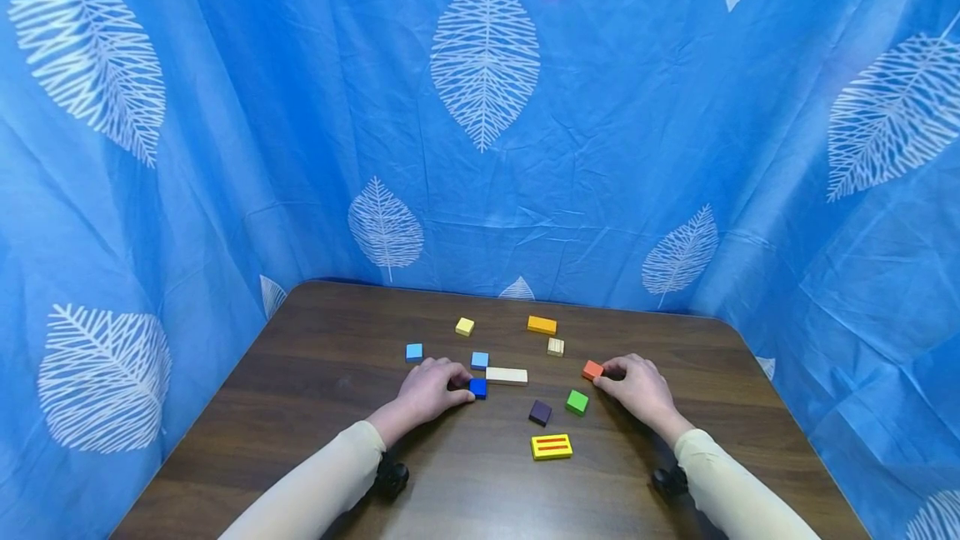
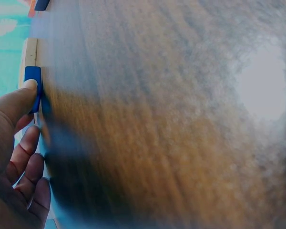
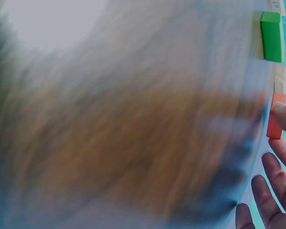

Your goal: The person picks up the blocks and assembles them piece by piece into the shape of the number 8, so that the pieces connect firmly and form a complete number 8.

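Note:
My left hand pinches a dark blue block between thumb and fingers. In the left wrist view the thumb presses on the near face of this block. Right behind it lie a light blue block and, to the right, a long cream block. On the right side, my right hand pinches an orange-red block. The right wrist view shows its thumb on that block, the other fingers spread below. A green block lies nearest to it.
Near the front lies a yellow block with red stripes, with a dark purple block behind it. Farther back are a pale yellow block, an orange block and a striped wooden block. Another light blue block lies left.

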Motion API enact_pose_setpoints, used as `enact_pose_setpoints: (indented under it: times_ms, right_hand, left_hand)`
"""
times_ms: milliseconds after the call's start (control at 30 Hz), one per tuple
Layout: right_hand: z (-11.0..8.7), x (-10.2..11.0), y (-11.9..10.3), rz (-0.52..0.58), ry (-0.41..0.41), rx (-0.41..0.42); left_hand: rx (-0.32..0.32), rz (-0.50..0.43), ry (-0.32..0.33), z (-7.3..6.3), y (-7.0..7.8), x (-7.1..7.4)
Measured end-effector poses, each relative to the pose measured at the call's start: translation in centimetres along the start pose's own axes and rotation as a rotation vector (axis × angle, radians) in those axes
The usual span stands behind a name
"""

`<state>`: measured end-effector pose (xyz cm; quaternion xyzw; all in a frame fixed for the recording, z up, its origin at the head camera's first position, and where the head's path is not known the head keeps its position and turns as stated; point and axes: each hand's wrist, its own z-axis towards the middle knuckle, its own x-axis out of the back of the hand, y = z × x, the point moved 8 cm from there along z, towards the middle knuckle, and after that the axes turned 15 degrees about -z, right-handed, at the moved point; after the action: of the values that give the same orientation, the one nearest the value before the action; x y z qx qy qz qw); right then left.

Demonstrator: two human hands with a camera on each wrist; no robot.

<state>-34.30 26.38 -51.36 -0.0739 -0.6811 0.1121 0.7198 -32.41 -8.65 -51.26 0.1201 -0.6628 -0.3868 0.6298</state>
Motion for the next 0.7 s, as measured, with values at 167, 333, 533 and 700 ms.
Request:
enact_pose_setpoints:
  times_ms: [167,333,533,700]
  right_hand:
    - [0.3,0.4,-1.4,0.041,0.010,0.023]
    - [0.8,0.7,-3.3,0.069,0.027,0.068]
    - [1.2,0.6,-5.7,0.098,0.011,0.111]
    - [1.7,-0.5,-7.2,0.091,-0.030,0.124]
  left_hand:
    - [-0.002,0.001,0.007,0.0,0.0,0.0]
    - [0.002,-0.005,0.009,0.0,0.0,0.0]
    - [0.005,-0.003,0.006,0.1,0.0,-0.1]
    - [0.003,-0.003,0.009,0.0,-0.1,-0.1]
